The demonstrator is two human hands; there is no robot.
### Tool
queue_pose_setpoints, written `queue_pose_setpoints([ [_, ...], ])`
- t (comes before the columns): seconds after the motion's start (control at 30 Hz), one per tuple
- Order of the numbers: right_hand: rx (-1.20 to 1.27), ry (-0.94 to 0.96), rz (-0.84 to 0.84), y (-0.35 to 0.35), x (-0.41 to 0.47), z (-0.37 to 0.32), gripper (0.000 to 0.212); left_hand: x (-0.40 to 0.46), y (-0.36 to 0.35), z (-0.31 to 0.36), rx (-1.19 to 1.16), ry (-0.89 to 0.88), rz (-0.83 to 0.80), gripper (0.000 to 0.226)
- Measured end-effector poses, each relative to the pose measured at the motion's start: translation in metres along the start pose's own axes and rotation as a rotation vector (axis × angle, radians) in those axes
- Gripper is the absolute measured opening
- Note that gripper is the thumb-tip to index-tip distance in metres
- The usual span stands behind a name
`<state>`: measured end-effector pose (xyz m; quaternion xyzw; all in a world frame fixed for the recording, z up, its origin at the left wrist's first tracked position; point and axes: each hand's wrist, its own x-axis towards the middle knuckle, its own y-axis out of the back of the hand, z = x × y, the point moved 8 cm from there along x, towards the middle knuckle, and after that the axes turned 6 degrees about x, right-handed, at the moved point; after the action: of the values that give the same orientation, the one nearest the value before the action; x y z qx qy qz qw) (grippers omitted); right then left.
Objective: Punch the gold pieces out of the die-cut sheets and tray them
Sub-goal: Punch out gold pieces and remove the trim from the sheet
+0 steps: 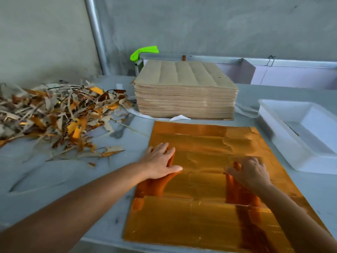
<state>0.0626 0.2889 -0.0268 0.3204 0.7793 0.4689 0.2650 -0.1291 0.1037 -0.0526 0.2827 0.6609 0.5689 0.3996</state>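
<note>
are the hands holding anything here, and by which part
Nothing is gripped. The left hand presses flat on the shiny gold die-cut sheet near its left edge; the right hand's fingertips press mid-sheet.

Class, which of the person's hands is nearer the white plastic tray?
Right. The right hand is on the gold sheet near the white plastic tray; the left hand presses the sheet's far side.

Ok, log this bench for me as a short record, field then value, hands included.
sheet: gold sheet flat on the table
left hand: flat on the sheet's left side
right hand: fingers bent, working the sheet's right side
stack: brown sheets behind the gold one
scrap pile: far left
tray: white, to the right
</note>
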Motion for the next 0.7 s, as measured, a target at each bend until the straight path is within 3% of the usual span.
queue_pose_setpoints([
  [0.17, 0.101, 0.037, -0.073, -0.005, -0.005, -0.019, 0.039, -0.004, -0.007, 0.006, -0.054, 0.004, 0.001, 0.080],
  [0.37, 0.678, -0.073, -0.107, -0.003, -0.012, -0.018, 0.032, -0.009, -0.006, 0.007, -0.167, 0.092, 0.062, 0.074],
  [0.53, 0.657, -0.111, 0.105, 0.023, -0.014, 0.007, 0.029, -0.024, 0.006, 0.005, -0.156, 0.106, 0.083, 0.076],
  [0.7, 0.759, -0.227, -0.002, 0.023, -0.023, 0.024, 0.023, -0.043, 0.006, 0.029, -0.246, 0.029, 0.045, 0.075],
])
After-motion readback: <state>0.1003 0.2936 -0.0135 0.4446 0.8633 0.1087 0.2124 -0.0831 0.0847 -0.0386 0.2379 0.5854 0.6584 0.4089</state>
